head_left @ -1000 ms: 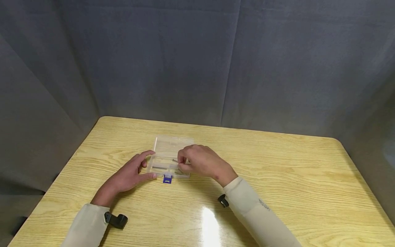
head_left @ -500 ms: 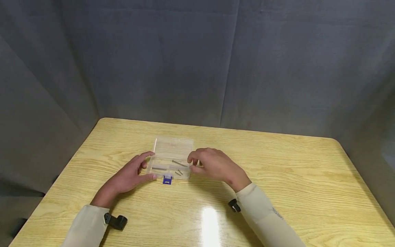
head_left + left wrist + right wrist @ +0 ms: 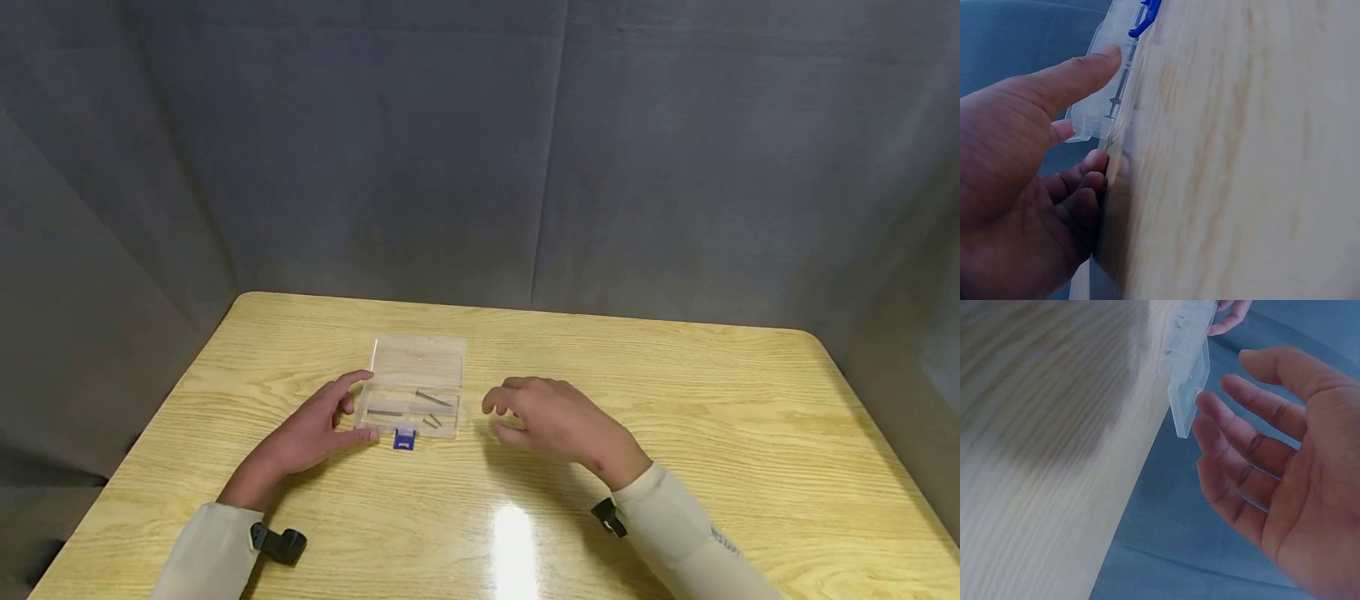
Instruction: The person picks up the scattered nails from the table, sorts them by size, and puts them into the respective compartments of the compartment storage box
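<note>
A clear plastic box [image 3: 408,432] with compartments lies on the table, its transparent lid [image 3: 417,360] swung back, away from the person. A blue latch [image 3: 404,439] hangs from its front side. Inside, a long nail [image 3: 433,399] lies at the back right and another long thin metal piece [image 3: 385,412] at the front left. Two short metal pieces [image 3: 432,421], nails or screws, are at the front right. My left hand [image 3: 311,429] holds the box's left end between thumb and index finger. My right hand [image 3: 562,421] hovers right of the box, fingers loosely bent, holding nothing.
The wooden table [image 3: 675,400] extends widely to the right and in front of the box. A dark grey curtain [image 3: 405,167] hangs behind and at both sides. Dark wrist cameras [image 3: 279,544] sit at both sleeves. Light glares off the table near the front.
My right hand has drawn away from over the box to the right, its fingers parting. The long nail at the back right now lies free in its compartment. The left hand stays in place.
</note>
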`<state>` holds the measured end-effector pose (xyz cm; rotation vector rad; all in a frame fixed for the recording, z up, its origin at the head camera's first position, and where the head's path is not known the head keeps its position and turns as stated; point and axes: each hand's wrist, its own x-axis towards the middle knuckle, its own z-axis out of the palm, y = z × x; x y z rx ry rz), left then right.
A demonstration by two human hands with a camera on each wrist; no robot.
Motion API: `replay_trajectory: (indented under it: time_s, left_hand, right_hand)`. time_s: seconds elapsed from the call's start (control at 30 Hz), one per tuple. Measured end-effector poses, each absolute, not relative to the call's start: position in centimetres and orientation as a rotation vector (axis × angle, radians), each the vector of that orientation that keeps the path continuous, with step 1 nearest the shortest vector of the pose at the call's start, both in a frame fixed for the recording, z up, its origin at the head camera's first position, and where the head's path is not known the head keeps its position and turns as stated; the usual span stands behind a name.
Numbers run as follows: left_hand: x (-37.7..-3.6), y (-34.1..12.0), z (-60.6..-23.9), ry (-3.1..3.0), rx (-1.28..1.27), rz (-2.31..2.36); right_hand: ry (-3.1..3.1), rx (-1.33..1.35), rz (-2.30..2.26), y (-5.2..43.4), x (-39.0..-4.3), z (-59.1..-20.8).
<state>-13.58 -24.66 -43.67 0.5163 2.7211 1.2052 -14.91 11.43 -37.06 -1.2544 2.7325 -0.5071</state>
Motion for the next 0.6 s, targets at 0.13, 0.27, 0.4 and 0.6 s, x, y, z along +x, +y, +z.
replay_trajectory:
  time_s: [0.13,0.27,0.4,0.6]
  left_hand:
    - [-13.8,-24.8,-43.7,2.724,0.513,1.193]
    - [-13.7,-24.9,-43.6,2.718,0.515,1.196]
    - [-13.5,-25.0,-43.7,2.702,0.516,1.195]
    - [-12.6,-24.9,-43.4,2.711,0.532,1.215]
  right_hand:
    - [2.752,-1.258,-0.505,12.6,-14.3,-37.4]
    - [2.752,-1.249,-0.497,13.5,-13.8,-37.8]
    - [2.763,-1.248,-0.495,14.3,-13.2,-38.1]
    - [2.788,-1.26,-0.521,15.5,-12.4,-38.7]
